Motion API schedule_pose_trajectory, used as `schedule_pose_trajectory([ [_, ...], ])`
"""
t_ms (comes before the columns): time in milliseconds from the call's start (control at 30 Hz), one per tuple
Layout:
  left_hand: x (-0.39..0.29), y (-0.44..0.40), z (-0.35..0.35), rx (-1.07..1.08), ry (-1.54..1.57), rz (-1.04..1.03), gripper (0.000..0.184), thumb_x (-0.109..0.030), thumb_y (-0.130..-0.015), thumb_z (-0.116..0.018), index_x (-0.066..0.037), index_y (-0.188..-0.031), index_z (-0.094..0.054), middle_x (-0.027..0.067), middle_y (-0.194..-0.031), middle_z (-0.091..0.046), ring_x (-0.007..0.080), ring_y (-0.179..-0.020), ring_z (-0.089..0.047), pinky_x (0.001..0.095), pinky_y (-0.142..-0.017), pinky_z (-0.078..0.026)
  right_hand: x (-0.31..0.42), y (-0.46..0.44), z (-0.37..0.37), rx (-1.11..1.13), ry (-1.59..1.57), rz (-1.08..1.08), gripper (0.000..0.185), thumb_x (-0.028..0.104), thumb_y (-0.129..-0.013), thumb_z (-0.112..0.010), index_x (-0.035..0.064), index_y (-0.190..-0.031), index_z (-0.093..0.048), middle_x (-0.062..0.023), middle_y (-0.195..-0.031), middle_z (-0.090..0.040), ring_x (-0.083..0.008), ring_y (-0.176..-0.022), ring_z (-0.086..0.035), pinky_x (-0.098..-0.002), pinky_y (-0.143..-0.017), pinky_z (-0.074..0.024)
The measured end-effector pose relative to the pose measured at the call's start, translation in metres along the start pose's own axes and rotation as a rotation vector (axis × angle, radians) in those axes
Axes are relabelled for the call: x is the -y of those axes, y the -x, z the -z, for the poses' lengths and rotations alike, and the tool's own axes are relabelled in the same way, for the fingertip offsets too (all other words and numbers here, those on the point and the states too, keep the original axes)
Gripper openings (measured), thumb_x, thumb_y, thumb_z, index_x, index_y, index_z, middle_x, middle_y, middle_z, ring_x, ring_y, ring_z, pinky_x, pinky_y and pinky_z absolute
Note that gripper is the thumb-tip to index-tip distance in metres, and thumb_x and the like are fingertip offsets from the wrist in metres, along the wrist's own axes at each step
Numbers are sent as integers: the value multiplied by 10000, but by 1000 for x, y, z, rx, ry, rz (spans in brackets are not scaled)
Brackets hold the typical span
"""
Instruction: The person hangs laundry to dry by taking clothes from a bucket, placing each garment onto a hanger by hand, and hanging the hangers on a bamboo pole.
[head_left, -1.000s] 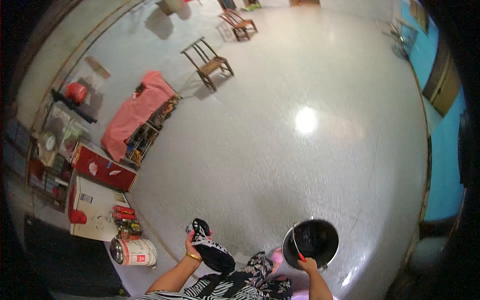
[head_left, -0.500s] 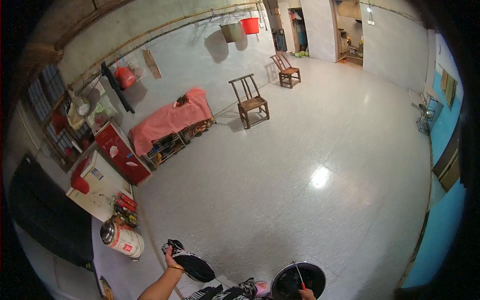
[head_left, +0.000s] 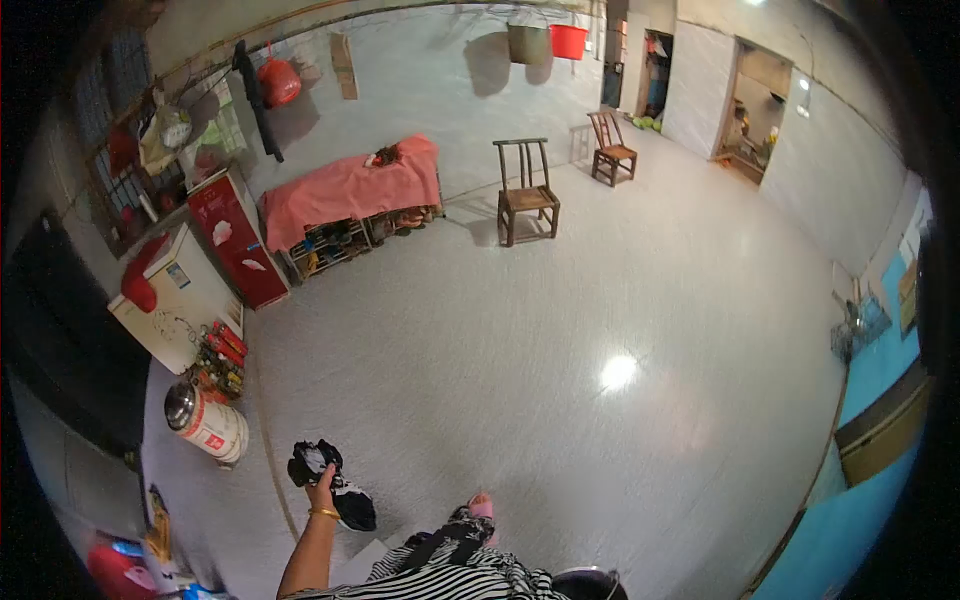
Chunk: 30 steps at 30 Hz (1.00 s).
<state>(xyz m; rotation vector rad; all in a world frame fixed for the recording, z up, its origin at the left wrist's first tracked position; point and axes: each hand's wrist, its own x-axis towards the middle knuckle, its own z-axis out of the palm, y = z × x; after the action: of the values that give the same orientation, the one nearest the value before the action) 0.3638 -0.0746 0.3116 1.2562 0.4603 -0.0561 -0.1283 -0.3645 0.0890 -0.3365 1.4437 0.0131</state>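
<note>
My left hand (head_left: pixel 321 491), with a gold bracelet at the wrist, is closed around a bunched black and white cloth (head_left: pixel 353 506) at the lower left. Part of the cloth hangs below my fingers. At the bottom edge a dark bucket (head_left: pixel 590 583) shows only its upper part, right beside my striped clothing. My right hand is out of the frame. A pink slipper (head_left: pixel 481 505) shows on my foot, between the cloth and the bucket.
Two wooden chairs (head_left: pixel 528 199) (head_left: pixel 612 157) stand on the floor ahead. Along the left are a rack under a pink cloth (head_left: pixel 350 187), a red refrigerator (head_left: pixel 236 240), a white chest (head_left: pixel 177 300), bottles (head_left: pixel 222 355) and a white drum (head_left: pixel 215 428). Blue panels line the right wall.
The view has tilted up and turned. The bucket has slid to the bottom edge, and my right hand, earlier on its handle, has left the view. My left hand still holds the cloth, now farther left.
</note>
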Motion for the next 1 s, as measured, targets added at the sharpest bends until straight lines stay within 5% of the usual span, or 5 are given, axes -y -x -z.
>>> schedule_pose_trajectory([
  [67, 8, -18, -12, -59, -192, -151, 604, -127, -552, -692, 15, -1055, -389, 86, -937, -496, 170, -807, -493, 275, -692, -397, 43, 7, -8, -19, -7, 22, 175, 260, -698, -548, 116, -672, -452, -3, -465, -380, -141, -349, -360, -268, -311, -284],
  [100, -16, 2, -43, -59, -177, -13, 680, -118, -560, -687, 24, -1112, -316, 102, -1020, -448, 197, -900, -451, 298, -782, -356, 66, 9, -13, -27, -9, 29, 177, 263, -698, -545, 117, -667, -450, -3, -463, -379, -143, -349, -361, -270, -313, -285],
  [233, 9, -56, -83, 100, -272, -243, 656, -140, -583, -679, 26, -1111, -328, 111, -1071, -414, 199, -977, -401, 290, -848, -301, 121, 4, -38, -38, -69, 44, 188, 275, -697, -531, 118, -646, -441, -3, -456, -376, -149, -352, -362, -280, -322, -291],
  [667, -20, -102, -311, 71, 196, -148, 428, -139, -623, -637, -30, -999, -464, 56, -973, -492, 175, -866, -476, 286, -734, -390, 280, -39, -75, -87, -374, 58, 235, 314, -693, -488, 124, -578, -411, -2, -436, -365, -167, -359, -366, -312, -352, -309],
  [1000, 4, -130, -336, -162, 363, -15, 357, -282, -635, -598, -55, -905, -542, 53, -906, -529, 204, -818, -502, 336, -738, -395, 422, -36, -126, -145, -636, 63, 275, 341, -691, -458, 128, -530, -391, -2, -421, -357, -180, -364, -369, -334, -372, -321],
])
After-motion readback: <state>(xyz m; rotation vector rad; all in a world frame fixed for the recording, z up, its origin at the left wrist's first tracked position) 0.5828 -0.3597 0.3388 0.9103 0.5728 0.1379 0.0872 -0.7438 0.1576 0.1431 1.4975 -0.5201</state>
